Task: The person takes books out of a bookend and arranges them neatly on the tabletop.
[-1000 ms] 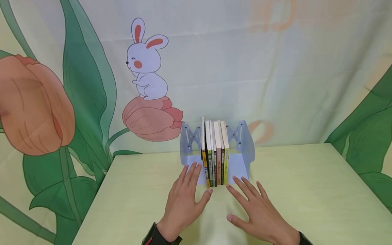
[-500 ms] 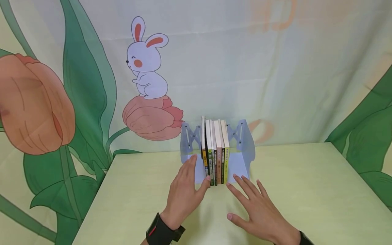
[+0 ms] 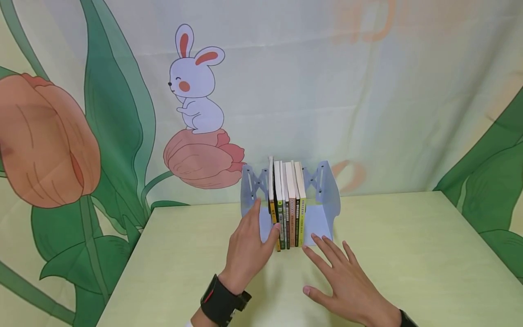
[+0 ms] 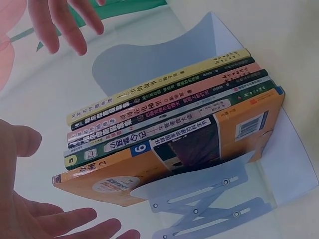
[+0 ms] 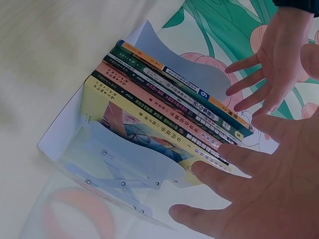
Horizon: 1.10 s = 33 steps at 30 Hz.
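Note:
A row of several thin books stands upright in a pale blue desktop book rack. At the row's left end is an orange book; at the right end is a yellow book. My left hand reaches over the rack's left front, its thumb overlapping the orange book's spine in the head view. In the left wrist view, its thumb and fingers are spread apart on either side of a gap, holding nothing. My right hand hovers before the rack's right front, fingers spread and holding nothing.
The rack stands near the back of a pale yellow-green table, in front of a hanging cloth printed with a rabbit and tulips. Crossed metal struts form the rack's adjustable ends. A black band is on the left wrist.
My left hand has moved forward and turned so its thumb has risen along the orange book's spine, bringing more of the wristband into view. The right hand and books stay put.

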Available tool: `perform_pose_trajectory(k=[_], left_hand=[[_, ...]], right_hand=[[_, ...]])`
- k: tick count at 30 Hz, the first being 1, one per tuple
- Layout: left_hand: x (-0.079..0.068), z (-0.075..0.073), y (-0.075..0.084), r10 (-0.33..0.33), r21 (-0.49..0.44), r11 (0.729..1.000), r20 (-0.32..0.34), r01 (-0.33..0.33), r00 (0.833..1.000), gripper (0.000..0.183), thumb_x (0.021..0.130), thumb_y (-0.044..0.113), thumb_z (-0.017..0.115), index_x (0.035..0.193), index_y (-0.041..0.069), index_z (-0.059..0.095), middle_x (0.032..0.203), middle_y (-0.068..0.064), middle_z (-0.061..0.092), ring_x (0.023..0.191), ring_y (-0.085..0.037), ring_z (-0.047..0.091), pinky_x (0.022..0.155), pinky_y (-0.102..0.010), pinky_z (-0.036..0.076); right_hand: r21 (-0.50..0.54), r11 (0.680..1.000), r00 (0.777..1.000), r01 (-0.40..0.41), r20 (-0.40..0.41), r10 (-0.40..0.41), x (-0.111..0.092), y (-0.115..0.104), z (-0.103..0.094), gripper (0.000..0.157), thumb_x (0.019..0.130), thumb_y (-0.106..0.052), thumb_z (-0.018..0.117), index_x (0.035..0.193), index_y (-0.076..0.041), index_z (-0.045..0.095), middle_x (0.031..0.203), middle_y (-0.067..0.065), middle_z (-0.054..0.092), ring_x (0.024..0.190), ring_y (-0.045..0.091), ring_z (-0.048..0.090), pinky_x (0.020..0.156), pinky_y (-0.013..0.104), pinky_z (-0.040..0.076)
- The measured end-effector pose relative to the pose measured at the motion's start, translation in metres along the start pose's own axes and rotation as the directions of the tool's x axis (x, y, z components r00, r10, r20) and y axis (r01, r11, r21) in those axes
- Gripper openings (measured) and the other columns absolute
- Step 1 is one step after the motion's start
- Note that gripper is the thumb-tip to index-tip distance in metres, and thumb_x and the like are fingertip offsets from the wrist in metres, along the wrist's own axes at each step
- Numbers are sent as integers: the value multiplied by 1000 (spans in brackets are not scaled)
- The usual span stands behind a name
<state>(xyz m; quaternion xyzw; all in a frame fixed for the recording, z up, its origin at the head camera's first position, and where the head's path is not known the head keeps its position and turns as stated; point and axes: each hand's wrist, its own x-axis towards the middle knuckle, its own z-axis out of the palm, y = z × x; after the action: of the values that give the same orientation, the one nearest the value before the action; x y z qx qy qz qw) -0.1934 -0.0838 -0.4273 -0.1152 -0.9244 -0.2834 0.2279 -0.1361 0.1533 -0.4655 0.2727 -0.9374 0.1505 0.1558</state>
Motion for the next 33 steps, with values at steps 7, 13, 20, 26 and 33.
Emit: perform_pose_trajectory(k=[7, 13, 20, 26, 33], left_hand=[[7, 2, 1, -29, -28, 999, 7, 30, 1000, 77, 96, 48, 56, 155, 9, 27, 150, -15, 47, 130, -31, 55, 93, -49, 53], [11, 4, 1, -54, -44, 998, 6, 55, 999, 75, 97, 47, 56, 155, 9, 28, 148, -16, 49, 127, -33, 57, 91, -50, 53], [16, 8, -1, -65, -63, 996, -2, 65, 998, 74, 97, 46, 56, 155, 8, 29, 142, -14, 55, 121, -31, 61, 89, -48, 55], [21, 10, -1, -55, -40, 998, -12, 54, 998, 70, 98, 44, 55, 152, 5, 33, 119, -9, 64, 98, -22, 67, 69, -36, 54], [26, 11, -1, -53, -29, 998, -21, 52, 998, 67, 97, 44, 55, 149, 3, 39, 105, -8, 65, 80, -18, 64, 59, -28, 47]], right_hand=[[-8, 1000, 1000, 9, -9, -9, 0, 1, 1, 76, 89, -66, 55, 153, -33, 33, 163, -3, 24, 147, 26, 31, 114, 60, 18], [-17, 1000, 1000, 19, -24, -19, 0, 1, 1, 75, 89, -65, 56, 152, -29, 37, 163, -2, 25, 147, 27, 32, 113, 60, 19], [-22, 1000, 999, 22, -32, -23, 0, 0, 1, 75, 89, -64, 57, 152, -29, 37, 163, -1, 27, 146, 27, 33, 113, 60, 20], [-23, 999, 999, 27, -34, -27, 0, 0, 0, 75, 89, -64, 57, 153, -30, 35, 162, 0, 28, 146, 28, 33, 112, 61, 21], [-26, 999, 998, 35, -43, -36, -1, 1, 1, 76, 89, -63, 58, 153, -30, 35, 161, 2, 31, 145, 28, 34, 111, 62, 23]])
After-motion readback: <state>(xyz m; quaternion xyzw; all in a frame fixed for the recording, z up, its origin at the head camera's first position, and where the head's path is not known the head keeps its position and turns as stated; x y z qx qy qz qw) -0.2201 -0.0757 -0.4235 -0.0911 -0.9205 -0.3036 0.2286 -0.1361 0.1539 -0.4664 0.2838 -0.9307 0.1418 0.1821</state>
